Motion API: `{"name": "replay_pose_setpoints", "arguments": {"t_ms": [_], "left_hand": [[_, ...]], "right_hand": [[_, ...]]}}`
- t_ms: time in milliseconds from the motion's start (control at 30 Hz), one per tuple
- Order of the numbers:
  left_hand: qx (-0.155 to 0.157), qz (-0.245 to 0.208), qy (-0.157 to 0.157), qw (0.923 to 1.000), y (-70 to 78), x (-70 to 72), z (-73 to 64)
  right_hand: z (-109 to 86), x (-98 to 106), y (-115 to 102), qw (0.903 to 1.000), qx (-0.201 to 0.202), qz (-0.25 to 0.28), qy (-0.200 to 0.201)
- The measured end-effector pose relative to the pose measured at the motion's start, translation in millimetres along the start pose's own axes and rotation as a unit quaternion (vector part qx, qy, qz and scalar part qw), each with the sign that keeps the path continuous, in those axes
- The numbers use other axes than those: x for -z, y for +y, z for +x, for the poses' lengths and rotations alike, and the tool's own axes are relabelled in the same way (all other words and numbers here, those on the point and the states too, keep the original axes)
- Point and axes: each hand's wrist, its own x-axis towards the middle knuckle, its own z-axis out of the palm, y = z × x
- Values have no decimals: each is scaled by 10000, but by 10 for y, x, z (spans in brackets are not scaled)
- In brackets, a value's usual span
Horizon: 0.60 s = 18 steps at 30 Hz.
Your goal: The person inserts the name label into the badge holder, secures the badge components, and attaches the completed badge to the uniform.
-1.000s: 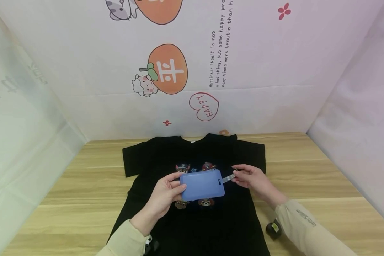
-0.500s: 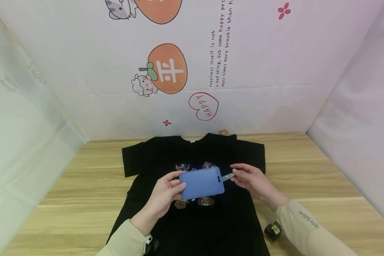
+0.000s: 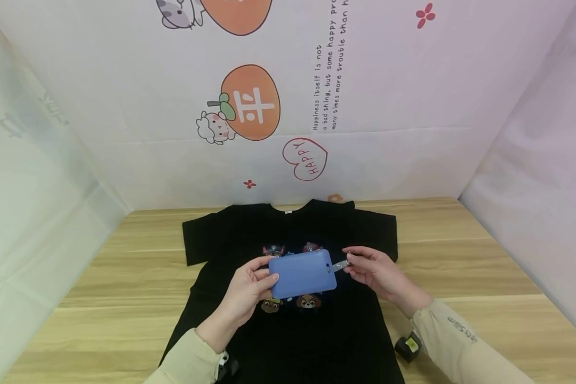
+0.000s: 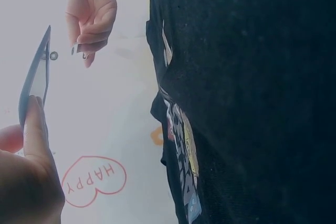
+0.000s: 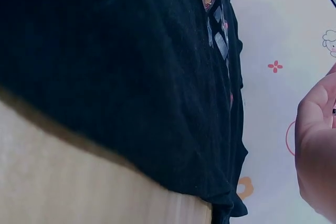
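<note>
A blue badge holder is held up over a black T-shirt, its slotted end toward the right. My left hand grips the holder's left end, thumb on the near face and fingers behind. From the slot runs a short clear strap with a metal snap. My right hand pinches the strap's far end, where a metal clip lies mostly hidden by the fingers. In the left wrist view the badge holder appears edge-on beside the left thumb, with the right hand beyond it.
The T-shirt lies spread on a wooden table, cartoon dog heads printed on its chest. Behind stands a white printed cloth backdrop, with white side panels left and right. A small black device sits at the right wrist.
The right hand has shifted slightly left toward the badge holder. The holder has tilted a little, its right end rising. The left hand stays in place.
</note>
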Motion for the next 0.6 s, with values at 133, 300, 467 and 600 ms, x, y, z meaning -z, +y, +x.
{"name": "replay_pose_setpoints", "arguments": {"t_ms": [133, 300, 467, 600], "left_hand": [[19, -53, 17, 10000, 1, 0, -3], [18, -107, -31, 9999, -12, 6, -6], [-5, -185, -37, 9998, -6, 1, -14], [-52, -210, 16, 9998, 5, -8, -20]], "right_hand": [[8, -5, 11, 9998, -102, 139, -52], [4, -19, 30, 9992, -84, 333, -223], [2, -52, 27, 9974, -98, 627, -327], [10, -84, 29, 9959, -98, 804, -399]]}}
